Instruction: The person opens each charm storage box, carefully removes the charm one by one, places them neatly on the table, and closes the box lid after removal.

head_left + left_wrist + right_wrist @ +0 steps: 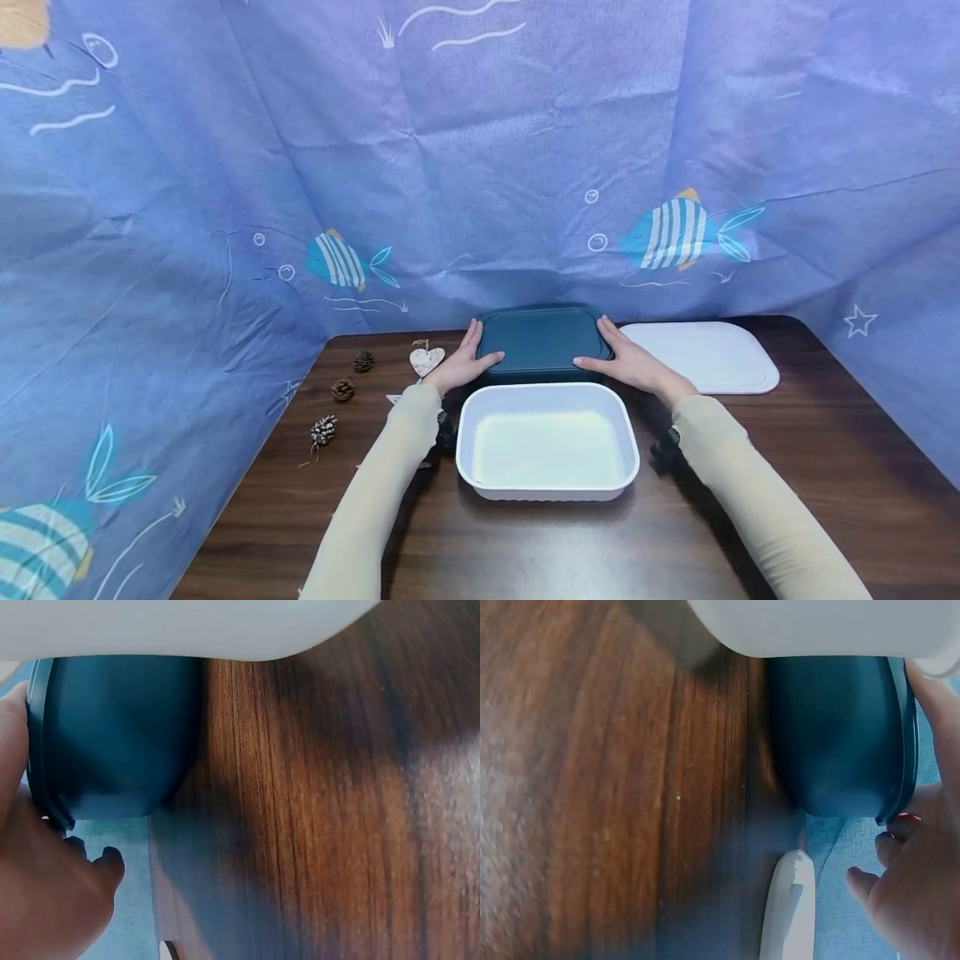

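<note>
A dark teal food container (547, 340) with a matching lid sits at the back of the table. My left hand (461, 360) grips its left end, thumb on top of the lid and fingers along the side. At the opposite end my right hand (637, 360) holds it the same way. In the left wrist view the container's side wall (120, 739) shows, with fingers at its rim. The right wrist view shows my right hand (919, 877) at the rim, its lower fingers bent. Right in front, between my forearms, stands an open white container (547, 442).
A white lid (701, 357) lies flat at the back right. On the left are several pine cones (324, 430) and a heart ornament (427, 360); my left arm partly covers other pale pieces. A blue fish-patterned cloth (487, 167) hangs close behind the wooden table (525, 550).
</note>
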`<state>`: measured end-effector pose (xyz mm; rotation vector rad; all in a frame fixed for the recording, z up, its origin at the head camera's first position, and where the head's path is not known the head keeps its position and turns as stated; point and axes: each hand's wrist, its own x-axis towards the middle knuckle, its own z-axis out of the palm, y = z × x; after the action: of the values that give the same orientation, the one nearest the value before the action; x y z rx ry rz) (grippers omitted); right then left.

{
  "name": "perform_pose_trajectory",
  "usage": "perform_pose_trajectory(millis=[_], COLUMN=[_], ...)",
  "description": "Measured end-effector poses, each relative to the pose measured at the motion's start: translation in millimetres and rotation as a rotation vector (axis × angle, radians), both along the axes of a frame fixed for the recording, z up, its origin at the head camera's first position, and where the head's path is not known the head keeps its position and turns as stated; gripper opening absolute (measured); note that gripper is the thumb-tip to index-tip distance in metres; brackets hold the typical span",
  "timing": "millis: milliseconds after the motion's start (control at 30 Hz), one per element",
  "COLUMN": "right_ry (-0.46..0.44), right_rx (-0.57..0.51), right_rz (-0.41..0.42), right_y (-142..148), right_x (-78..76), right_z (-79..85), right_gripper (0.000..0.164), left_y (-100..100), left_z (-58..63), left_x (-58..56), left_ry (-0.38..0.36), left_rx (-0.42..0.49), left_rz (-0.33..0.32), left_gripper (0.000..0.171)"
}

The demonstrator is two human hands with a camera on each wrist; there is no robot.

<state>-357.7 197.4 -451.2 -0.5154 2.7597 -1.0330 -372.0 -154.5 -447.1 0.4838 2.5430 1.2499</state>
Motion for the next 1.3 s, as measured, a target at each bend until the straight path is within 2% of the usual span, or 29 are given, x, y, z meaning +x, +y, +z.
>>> perform_pose_trajectory(millis=[233, 400, 667, 867, 1067, 1167, 1300], right_ry=[-0.003, 0.008, -0.002, -0.002, -0.033, -0.039, -0.039], right_rx=[0.006, 0.008, -0.006, -0.041, -0.045, -0.032, -0.011], right_rz=[0.004, -0.005, 0.017, 0.007, 0.010, 0.017, 0.022], right_y=[0.1, -1.7, -3.6, -2.7, -4.2, -4.1, -2.9], right_x=[-0.2, -2.2, -4.3, -8.1, -7.9, -7.5, -7.6], right_z=[0.7, 2.2, -6.3, -4.2, 0.4, 0.3, 3.7], right_gripper=[0.113, 0.114, 0.114, 0.114, 0.115, 0.114, 0.115], left_y=[-0.1, -1.5, -5.3, -1.8, -2.2, -1.4, 5.3], left_z=[2.5, 4.2, 4.2, 8.6, 11.2, 16.1, 29.8], left_x=[-0.1, 0.1, 3.9, -1.2, -4.8, -4.8, -5.3], left_ry=[-0.006, 0.019, 0.029, 0.058, 0.038, 0.017, -0.003], left_rx=[-0.028, -0.027, -0.093, -0.107, -0.128, -0.171, -0.236], left_rz=[-0.016, -0.011, 0.003, 0.007, 0.006, 0.004, 0.013], left_gripper=[0.092, 0.093, 0.093, 0.092, 0.092, 0.092, 0.091])
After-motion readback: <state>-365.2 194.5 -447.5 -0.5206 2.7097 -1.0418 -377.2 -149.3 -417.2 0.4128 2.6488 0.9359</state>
